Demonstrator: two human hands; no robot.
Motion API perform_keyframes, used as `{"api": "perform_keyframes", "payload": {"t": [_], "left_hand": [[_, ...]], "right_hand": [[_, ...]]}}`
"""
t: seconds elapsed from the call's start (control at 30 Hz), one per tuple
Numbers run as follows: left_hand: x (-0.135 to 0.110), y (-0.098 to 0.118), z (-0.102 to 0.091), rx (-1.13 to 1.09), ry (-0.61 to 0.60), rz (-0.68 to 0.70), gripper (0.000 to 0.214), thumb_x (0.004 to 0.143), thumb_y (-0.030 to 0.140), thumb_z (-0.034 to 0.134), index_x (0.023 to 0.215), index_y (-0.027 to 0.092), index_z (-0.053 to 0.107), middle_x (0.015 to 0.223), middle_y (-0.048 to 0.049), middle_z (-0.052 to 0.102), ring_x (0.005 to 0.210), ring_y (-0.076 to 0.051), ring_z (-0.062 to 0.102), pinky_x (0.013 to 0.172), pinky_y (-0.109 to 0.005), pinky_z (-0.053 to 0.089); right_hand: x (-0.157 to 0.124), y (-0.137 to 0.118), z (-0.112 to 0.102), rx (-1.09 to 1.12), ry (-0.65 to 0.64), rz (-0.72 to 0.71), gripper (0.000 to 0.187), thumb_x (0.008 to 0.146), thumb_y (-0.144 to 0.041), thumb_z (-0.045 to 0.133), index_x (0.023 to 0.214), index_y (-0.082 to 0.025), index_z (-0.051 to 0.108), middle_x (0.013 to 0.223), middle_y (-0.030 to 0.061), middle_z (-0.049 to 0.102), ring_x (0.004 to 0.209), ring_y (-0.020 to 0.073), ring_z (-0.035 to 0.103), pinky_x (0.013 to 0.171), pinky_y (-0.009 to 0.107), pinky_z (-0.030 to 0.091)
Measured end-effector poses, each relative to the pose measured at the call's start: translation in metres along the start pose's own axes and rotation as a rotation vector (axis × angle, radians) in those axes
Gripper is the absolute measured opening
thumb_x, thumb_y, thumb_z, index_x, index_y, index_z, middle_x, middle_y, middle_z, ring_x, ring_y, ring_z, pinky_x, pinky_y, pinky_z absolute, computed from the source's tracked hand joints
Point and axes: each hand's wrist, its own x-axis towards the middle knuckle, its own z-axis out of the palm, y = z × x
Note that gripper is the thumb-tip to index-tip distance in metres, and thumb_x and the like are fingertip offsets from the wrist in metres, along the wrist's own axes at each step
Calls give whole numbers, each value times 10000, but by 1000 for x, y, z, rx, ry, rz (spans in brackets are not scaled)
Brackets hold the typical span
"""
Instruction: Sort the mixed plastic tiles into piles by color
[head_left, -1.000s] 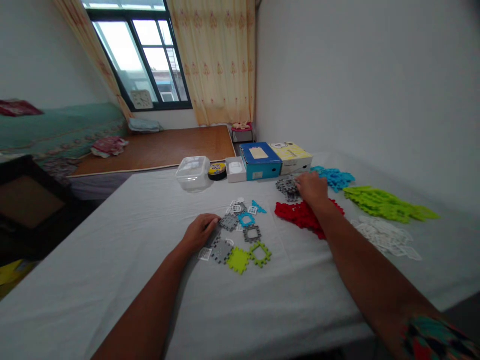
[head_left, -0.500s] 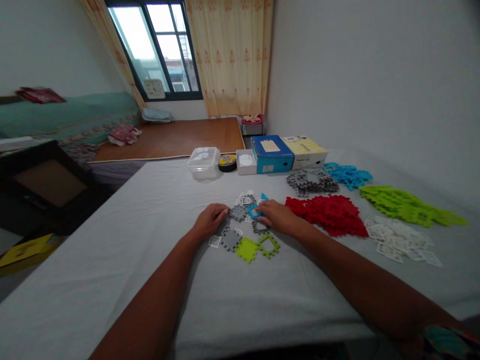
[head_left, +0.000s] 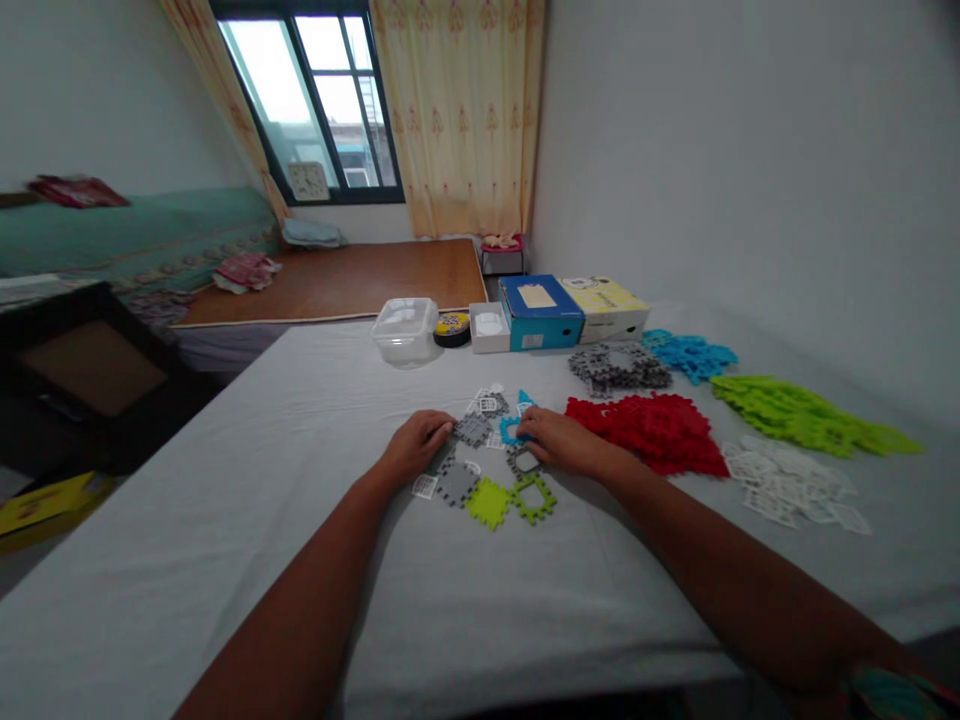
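My left hand (head_left: 415, 445) rests on the sheet, fingers curled, thumb and fingertips pinching at the left edge of a grey interlocking tile (head_left: 474, 430). My right hand (head_left: 561, 440) is curled over the right side of a blue frame tile (head_left: 508, 431), its fingertips closed on that edge. Just below that hand lies a grey frame tile (head_left: 525, 460). Nearer to me are a larger grey tile (head_left: 457, 482), a solid green tile (head_left: 490, 502) and a green frame tile (head_left: 534, 497). A white lattice piece (head_left: 424, 487) lies left of them.
To the right are piles of red tiles (head_left: 649, 432), grey tiles (head_left: 619, 368), blue tiles (head_left: 694, 357), green tiles (head_left: 806, 415) and white pieces (head_left: 795, 480). At the back stand a clear plastic box (head_left: 405, 330), a black round tin (head_left: 452, 330) and a blue box (head_left: 541, 312).
My right hand's fingers have drawn slightly back toward the blue frame tile's right edge, showing more of the grey frame tile below. My left hand stays by the grey tile. The view shifts slightly.
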Motion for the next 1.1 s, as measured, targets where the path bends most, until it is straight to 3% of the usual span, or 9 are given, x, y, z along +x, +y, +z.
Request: {"api": "perform_keyframes", "payload": {"t": [0.13,0.3,0.47,0.57,0.73,0.83,0.9,1.0,1.1], "left_hand": [[0,-2,0,0,4,-8,384,937,440,400,1032,228,705,1064,-60,727,1034,-215,633,960,-359,484],[0,-4,1,-3,7,-16,394,933,457,405,1039,227,708,1069,-60,725,1040,-215,633,967,-354,483],[-1,-4,0,-1,5,-21,407,933,476,400,1056,230,700,1084,-64,721,1048,-222,629,971,-367,485],[-2,-5,-1,2,-6,-14,404,934,478,400,1062,237,698,1086,-64,721,1050,-227,630,967,-370,489],[-1,-7,0,-5,2,-4,392,929,472,414,1061,240,702,1093,-61,722,1053,-226,629,965,-366,489],[-1,-7,1,-2,-5,-1,392,930,462,413,1055,234,706,1087,-64,722,1052,-226,629,968,-369,486],[0,-7,1,5,-8,-3,394,929,460,411,1053,230,707,1087,-67,721,1053,-230,629,970,-377,483],[0,-6,0,14,-14,-10,402,933,451,401,1056,219,706,1089,-74,720,1056,-232,628,971,-382,480],[0,-4,-1,10,-13,-11,401,931,450,403,1054,217,705,1085,-75,721,1054,-227,628,975,-376,478]], "right_hand": [[-3,2,-2,56,13,-7,141,846,-195,626,978,-162,662,1100,110,587,1007,215,571,869,316,447],[-3,4,3,163,83,6,142,785,-136,667,922,-170,647,1285,115,522,1123,217,552,920,326,433],[1,2,7,219,111,24,122,764,-157,670,874,-179,622,990,55,622,909,172,599,794,271,453],[3,9,-5,171,192,89,177,766,-213,674,928,-192,606,975,40,628,826,152,600,745,255,449],[-12,53,-55,-219,401,497,348,818,-314,630,1128,-171,561,1019,119,651,924,245,604,785,336,452],[-27,88,-78,-404,436,776,423,827,-346,621,1192,-146,544,1057,177,648,996,315,588,795,395,456],[-34,106,-84,-432,444,855,456,843,-371,609,1228,-141,532,1086,191,645,1041,335,570,808,418,458],[-35,113,-82,-430,513,829,467,877,-374,576,1272,-130,524,1218,207,606,1131,358,520,856,459,450],[-25,94,-71,-371,620,648,414,911,-335,531,1270,-129,551,1323,190,558,1191,346,482,948,479,412]]}}
